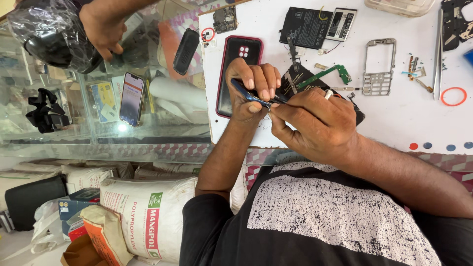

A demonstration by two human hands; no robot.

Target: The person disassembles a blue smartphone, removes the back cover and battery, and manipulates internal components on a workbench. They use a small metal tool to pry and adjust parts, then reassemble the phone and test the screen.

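The clear plastic tray (399, 6) at the far right edge sits on the white board (394, 123); I cannot tell what is in it. My left hand (249, 91) is curled tight around a slim blue tool (242, 89), resting on the red-edged phone (239, 59). My right hand (315, 123) pinches the tool's metal tip, fingers closed, just above the opened black phone (298, 79).

white worktop (305, 133) | glass counter (98, 74) | sacks (143, 212) on floor
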